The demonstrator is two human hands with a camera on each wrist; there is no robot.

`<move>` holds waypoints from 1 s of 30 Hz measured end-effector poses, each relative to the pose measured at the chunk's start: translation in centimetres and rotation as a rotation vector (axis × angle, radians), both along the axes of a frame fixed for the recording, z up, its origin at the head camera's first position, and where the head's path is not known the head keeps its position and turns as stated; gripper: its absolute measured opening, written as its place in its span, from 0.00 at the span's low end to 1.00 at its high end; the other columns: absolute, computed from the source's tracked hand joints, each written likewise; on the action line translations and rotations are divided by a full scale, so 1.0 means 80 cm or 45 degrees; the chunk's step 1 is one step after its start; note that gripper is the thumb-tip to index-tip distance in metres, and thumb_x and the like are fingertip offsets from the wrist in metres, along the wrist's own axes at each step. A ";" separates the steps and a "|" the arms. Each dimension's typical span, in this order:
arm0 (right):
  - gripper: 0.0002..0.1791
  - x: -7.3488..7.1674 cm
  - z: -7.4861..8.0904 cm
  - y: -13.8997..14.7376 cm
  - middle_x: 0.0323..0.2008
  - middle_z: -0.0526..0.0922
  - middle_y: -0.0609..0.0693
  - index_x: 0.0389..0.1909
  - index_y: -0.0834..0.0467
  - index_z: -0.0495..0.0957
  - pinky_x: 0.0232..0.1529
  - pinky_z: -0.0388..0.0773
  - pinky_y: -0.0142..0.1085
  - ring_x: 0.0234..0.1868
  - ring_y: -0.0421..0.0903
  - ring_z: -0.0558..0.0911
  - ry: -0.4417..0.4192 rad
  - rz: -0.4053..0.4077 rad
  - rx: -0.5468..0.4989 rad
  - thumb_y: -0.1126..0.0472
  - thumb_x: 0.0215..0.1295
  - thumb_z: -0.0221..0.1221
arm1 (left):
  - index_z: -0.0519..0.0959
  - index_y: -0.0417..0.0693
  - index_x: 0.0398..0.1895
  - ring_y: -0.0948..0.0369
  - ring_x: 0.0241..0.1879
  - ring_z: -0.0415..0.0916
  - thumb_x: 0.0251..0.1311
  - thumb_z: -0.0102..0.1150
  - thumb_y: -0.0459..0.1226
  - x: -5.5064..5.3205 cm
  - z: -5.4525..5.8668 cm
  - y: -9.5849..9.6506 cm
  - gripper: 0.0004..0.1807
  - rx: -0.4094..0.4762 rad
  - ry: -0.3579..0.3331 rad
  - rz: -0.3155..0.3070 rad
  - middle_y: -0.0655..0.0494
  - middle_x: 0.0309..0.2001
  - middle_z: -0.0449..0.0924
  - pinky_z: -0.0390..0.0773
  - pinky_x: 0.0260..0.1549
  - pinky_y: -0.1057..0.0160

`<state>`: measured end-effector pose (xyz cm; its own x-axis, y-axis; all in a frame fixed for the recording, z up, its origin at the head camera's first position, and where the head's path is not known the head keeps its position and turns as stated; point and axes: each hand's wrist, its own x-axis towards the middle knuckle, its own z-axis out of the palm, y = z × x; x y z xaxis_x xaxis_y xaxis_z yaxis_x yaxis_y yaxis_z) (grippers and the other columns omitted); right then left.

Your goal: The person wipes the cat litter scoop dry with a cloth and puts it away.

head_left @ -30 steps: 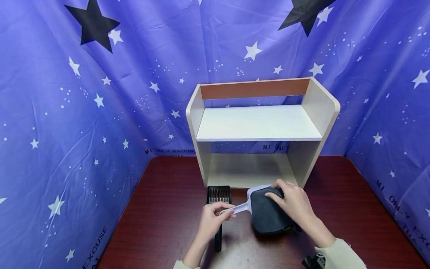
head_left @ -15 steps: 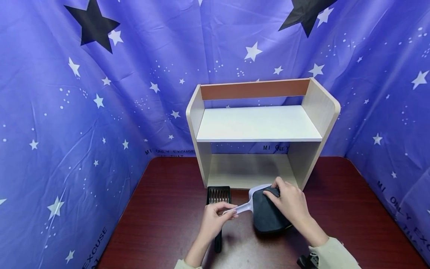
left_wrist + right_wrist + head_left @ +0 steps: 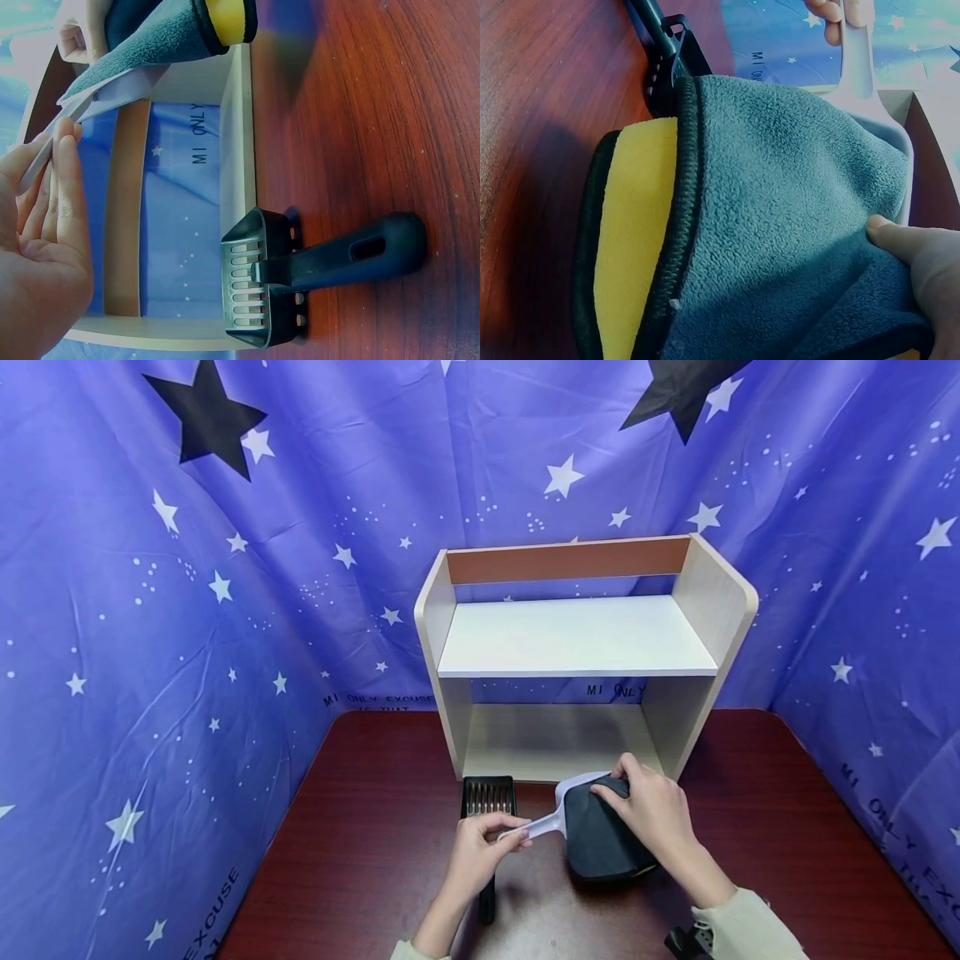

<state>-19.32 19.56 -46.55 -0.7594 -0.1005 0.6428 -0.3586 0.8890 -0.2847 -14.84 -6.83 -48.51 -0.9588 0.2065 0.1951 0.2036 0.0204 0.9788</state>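
My left hand [image 3: 476,852] pinches the end of the handle of a pale lilac scoop [image 3: 551,822], held above the table. Over the scoop's broad head drapes a thick dark grey-green cloth [image 3: 600,835], whose yellow underside [image 3: 637,217] shows in the right wrist view. My right hand [image 3: 658,806] grips cloth and scoop together at the far edge, thumb on the cloth. The cloth hides most of the scoop's head. Below and beyond my left hand, a black slotted scoop [image 3: 488,793] lies on the table, its handle partly hidden by that hand.
A two-tier wooden shelf [image 3: 577,639] stands at the back of the dark red table [image 3: 375,827], just behind both scoops. Starry blue fabric [image 3: 300,568] hangs around the table. A small black object [image 3: 686,942] shows beside my right sleeve.
The pale scoop and cloth have shifted slightly to the right. My right hand has moved a little up and left, still gripping the cloth. The black scoop has not moved.
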 end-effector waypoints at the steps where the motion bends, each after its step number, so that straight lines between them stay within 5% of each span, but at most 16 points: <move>1: 0.24 0.000 0.000 0.001 0.20 0.82 0.48 0.29 0.52 0.73 0.16 0.73 0.44 0.19 0.49 0.80 0.004 0.000 -0.003 0.49 0.42 0.78 | 0.84 0.26 0.41 0.73 0.29 0.84 0.60 0.65 0.29 0.000 0.000 0.000 0.10 0.002 -0.002 0.000 0.28 0.38 0.84 0.87 0.34 0.70; 11: 0.24 0.003 0.002 0.015 0.19 0.80 0.49 0.28 0.52 0.74 0.17 0.74 0.47 0.21 0.50 0.79 -0.023 -0.036 -0.053 0.45 0.40 0.78 | 0.81 0.22 0.42 0.72 0.30 0.85 0.61 0.64 0.27 0.002 0.002 -0.006 0.12 0.064 0.004 -0.039 0.24 0.39 0.83 0.88 0.37 0.63; 23: 0.16 0.004 0.003 0.026 0.24 0.76 0.43 0.25 0.49 0.80 0.24 0.77 0.52 0.26 0.48 0.79 -0.156 0.008 -0.115 0.44 0.49 0.74 | 0.81 0.23 0.43 0.72 0.30 0.85 0.61 0.64 0.27 0.002 0.002 -0.009 0.12 0.054 0.002 -0.035 0.24 0.40 0.83 0.88 0.37 0.62; 30: 0.14 0.001 0.005 0.032 0.27 0.84 0.48 0.27 0.50 0.81 0.31 0.80 0.55 0.31 0.53 0.84 -0.229 0.010 -0.178 0.46 0.53 0.73 | 0.81 0.23 0.43 0.72 0.30 0.85 0.61 0.64 0.27 0.001 0.003 -0.015 0.12 0.052 0.008 -0.018 0.24 0.40 0.83 0.88 0.35 0.65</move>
